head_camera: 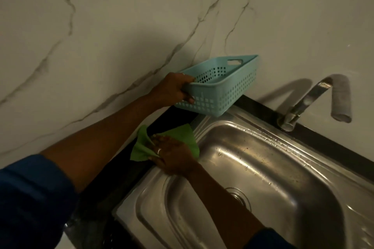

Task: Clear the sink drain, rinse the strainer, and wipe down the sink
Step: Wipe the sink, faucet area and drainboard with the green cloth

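My left hand (pixel 174 89) grips a blue basket (pixel 220 85) lifted clear above the sink (pixel 303 178) rim's far left corner, while my right hand (pixel 172 157) presses a green cloth (pixel 182 137) flat there; I should wipe firmly along the rim, basket kept high.

I note a pale blue basket (pixel 220 87) with a square-hole grid pattern at 12 o'clock from the bright green cloth (pixel 178 137). Sink (pixel 283 178) silver-grey steel. Wall (pixel 121 26) off-white marble with grey veins. Counter (pixel 172 115) black. Sleeves (pixel 30 198) dark blue. Tap (pixel 303 103) chrome at 2 o'clock.
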